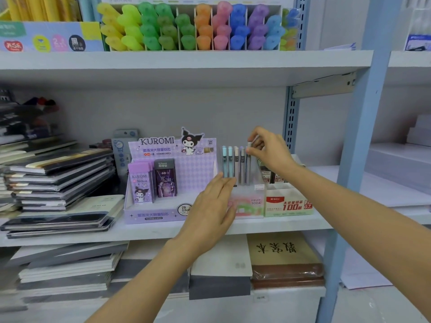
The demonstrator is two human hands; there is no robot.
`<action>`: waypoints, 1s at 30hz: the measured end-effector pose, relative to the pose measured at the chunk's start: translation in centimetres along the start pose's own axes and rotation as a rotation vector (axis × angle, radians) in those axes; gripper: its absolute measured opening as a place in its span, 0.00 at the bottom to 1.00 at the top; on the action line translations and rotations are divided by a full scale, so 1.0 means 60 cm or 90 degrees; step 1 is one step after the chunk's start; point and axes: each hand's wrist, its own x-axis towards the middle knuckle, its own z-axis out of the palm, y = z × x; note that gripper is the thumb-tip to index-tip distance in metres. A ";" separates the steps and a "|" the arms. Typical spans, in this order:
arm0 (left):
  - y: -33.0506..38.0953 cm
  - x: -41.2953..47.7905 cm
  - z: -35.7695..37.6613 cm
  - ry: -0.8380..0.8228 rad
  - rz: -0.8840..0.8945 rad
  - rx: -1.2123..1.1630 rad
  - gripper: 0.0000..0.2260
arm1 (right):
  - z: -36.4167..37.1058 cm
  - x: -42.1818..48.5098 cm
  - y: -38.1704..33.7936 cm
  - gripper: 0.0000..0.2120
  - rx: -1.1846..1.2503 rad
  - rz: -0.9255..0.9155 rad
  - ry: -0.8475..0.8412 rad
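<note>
Notebooks (70,264) lie stacked on the lowest shelf, nearest the camera, under both forearms. Above them, on the middle shelf (279,226), the left hand (213,206) rests with straight fingers flat against the left front of the Fruit Soda pen box (250,203), gripping nothing. That box stands between the purple Kuromi lead box (163,213) and a red-and-white lead box (288,203), just beside each. A row of pens (229,162) stands upright in it. Slightly further back, the right hand (268,149) pinches the top of the grey pen (248,164) between thumb and fingertips. This pen stands upright at the right end of the row, its lower part down in the box. On the top shelf beyond, coloured highlighters (186,26) fill a divided tray.
</note>
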 end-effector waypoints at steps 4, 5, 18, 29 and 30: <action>0.002 0.000 0.001 0.001 0.005 0.002 0.24 | 0.009 0.002 0.007 0.04 -0.072 0.018 -0.005; 0.002 0.000 0.000 0.002 0.006 0.003 0.24 | 0.008 0.001 0.007 0.06 -0.069 0.023 -0.011; 0.009 -0.151 0.077 0.240 -0.074 0.039 0.17 | 0.022 -0.233 -0.111 0.04 0.347 -0.074 -0.140; -0.046 -0.589 0.312 -0.292 -0.343 -0.040 0.14 | 0.316 -0.539 0.022 0.07 0.319 0.172 -0.537; -0.046 -0.619 0.328 -0.353 -0.375 -0.034 0.15 | 0.337 -0.567 0.044 0.06 0.300 0.194 -0.564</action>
